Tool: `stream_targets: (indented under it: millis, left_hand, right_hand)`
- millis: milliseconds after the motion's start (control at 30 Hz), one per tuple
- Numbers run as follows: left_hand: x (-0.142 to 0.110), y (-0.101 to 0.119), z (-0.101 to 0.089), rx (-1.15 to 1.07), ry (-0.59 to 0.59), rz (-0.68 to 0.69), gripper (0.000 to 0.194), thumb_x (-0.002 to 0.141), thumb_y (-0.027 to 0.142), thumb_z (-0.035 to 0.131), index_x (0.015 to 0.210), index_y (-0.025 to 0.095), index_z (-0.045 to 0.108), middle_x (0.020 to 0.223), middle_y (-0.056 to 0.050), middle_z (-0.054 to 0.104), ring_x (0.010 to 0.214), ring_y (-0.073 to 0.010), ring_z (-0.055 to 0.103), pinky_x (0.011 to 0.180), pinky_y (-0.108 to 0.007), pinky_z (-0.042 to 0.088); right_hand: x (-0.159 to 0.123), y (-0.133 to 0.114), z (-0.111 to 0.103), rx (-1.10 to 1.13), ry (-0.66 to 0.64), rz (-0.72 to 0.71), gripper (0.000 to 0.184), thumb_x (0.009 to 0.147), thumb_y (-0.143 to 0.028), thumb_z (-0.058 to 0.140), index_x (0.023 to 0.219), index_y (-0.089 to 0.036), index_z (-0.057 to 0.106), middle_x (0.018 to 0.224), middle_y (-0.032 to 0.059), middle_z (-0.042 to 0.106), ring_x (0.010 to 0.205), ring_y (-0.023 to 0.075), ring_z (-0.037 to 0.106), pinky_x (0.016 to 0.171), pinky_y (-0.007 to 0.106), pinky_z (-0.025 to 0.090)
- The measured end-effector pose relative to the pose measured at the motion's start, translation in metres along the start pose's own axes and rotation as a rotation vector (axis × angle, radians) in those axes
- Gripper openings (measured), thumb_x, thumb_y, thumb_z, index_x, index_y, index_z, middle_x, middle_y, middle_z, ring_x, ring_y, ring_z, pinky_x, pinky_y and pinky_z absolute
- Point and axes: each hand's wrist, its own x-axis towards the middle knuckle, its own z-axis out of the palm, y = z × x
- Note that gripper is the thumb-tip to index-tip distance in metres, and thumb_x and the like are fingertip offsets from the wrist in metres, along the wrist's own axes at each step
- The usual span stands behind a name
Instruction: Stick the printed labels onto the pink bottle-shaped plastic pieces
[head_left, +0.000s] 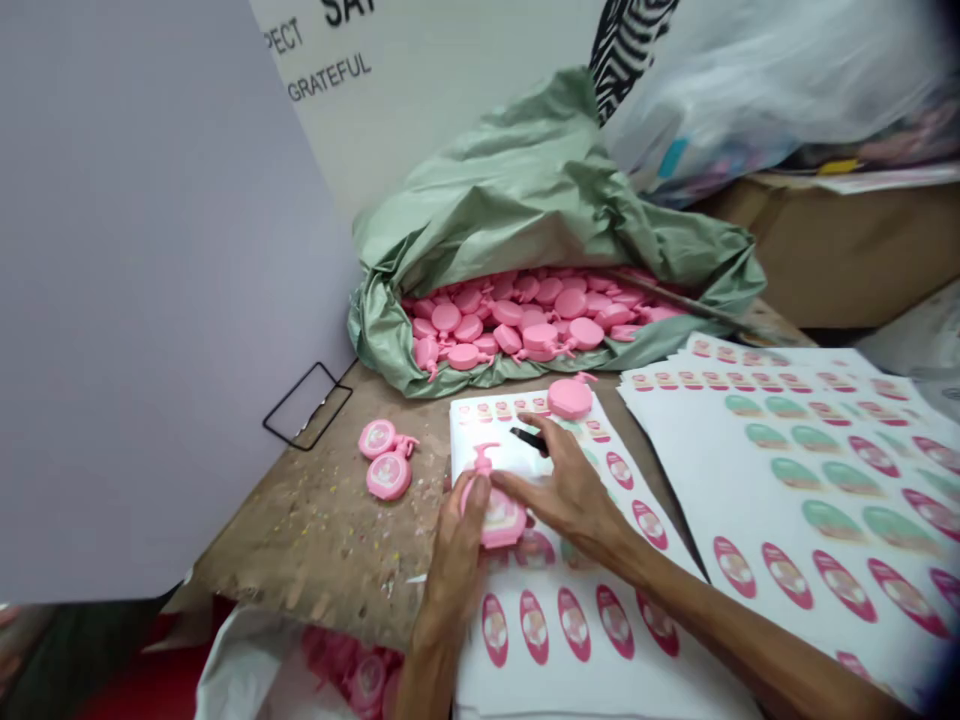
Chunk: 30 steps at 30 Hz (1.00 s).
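Observation:
My left hand is closed on a small pink pump bottle with a picture label on its round face, its pump pointing away from me. My right hand has its thumb at the bottle's upper edge. A slim black tool sticks out from the fingers of that hand; its exact kind is too unclear to tell. Under both hands lies a stack of sticker sheets printed with pink ovals. A plain pink pump bottle rests on the stack's far edge.
Two labelled pink bottles lie on the worn wooden table. Behind is a green sack full of pink bottles. More sticker sheets spread at right. A white bag with pink pieces hangs below the front edge. A black wire frame is at left.

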Motion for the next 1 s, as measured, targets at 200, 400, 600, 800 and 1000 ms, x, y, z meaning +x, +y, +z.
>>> stream_targets:
  millis: [200, 400, 600, 800, 1000]
  left_hand:
    - [0.02, 0.038, -0.069, 0.771, 0.52, 0.386, 0.042, 0.074, 0.052, 0.067, 0.098, 0.017, 0.066, 0.089, -0.009, 0.069, 0.089, -0.0285, 0.064, 0.079, -0.039, 0.05]
    - [0.029, 0.06, -0.073, 1.04, 0.727, 0.949, 0.04, 0.076, 0.043, 0.068, 0.106, 0.017, 0.063, 0.124, -0.016, 0.057, 0.121, -0.0356, 0.047, 0.105, -0.05, 0.033]
    - [0.033, 0.014, -0.008, 0.324, -0.039, 0.199, 0.049, 0.085, 0.058, 0.051, 0.095, 0.013, 0.067, 0.098, -0.014, 0.07, 0.081, -0.0208, 0.066, 0.073, -0.032, 0.052]
    - [0.026, -0.002, 0.018, -0.136, -0.267, -0.097, 0.034, 0.082, 0.043, 0.064, 0.101, 0.015, 0.065, 0.099, -0.014, 0.072, 0.086, -0.0244, 0.069, 0.073, -0.036, 0.058]
    - [0.021, 0.009, -0.031, -0.055, 0.065, 0.093, 0.038, 0.074, 0.031, 0.073, 0.103, 0.011, 0.058, 0.088, -0.011, 0.072, 0.068, -0.0185, 0.07, 0.06, -0.028, 0.058]
  right_hand:
    - [0.055, 0.076, -0.047, -0.563, 0.13, 0.076, 0.068, 0.074, -0.061, 0.063, 0.123, -0.015, 0.054, 0.115, 0.0188, 0.062, 0.107, 0.0355, 0.057, 0.085, 0.048, 0.046]
    - [0.075, 0.1, -0.047, -0.701, -0.013, -0.001, 0.045, 0.077, -0.049, 0.062, 0.111, -0.019, 0.062, 0.102, 0.0137, 0.066, 0.096, 0.0308, 0.058, 0.078, 0.041, 0.043]
    - [0.043, 0.064, -0.047, -0.596, -0.024, -0.289, 0.043, 0.077, -0.028, 0.06, 0.118, -0.015, 0.059, 0.11, 0.0144, 0.064, 0.101, 0.0306, 0.055, 0.088, 0.042, 0.04]
    - [-0.003, 0.02, -0.033, -0.309, -0.317, -0.508, 0.069, 0.074, -0.02, 0.055, 0.14, -0.013, 0.037, 0.111, 0.0159, 0.06, 0.1, 0.0304, 0.055, 0.087, 0.046, 0.044]
    - [0.003, 0.021, -0.027, -0.018, -0.343, -0.067, 0.038, 0.092, -0.046, 0.041, 0.118, -0.02, 0.049, 0.109, 0.0108, 0.064, 0.093, 0.0228, 0.062, 0.077, 0.037, 0.048]
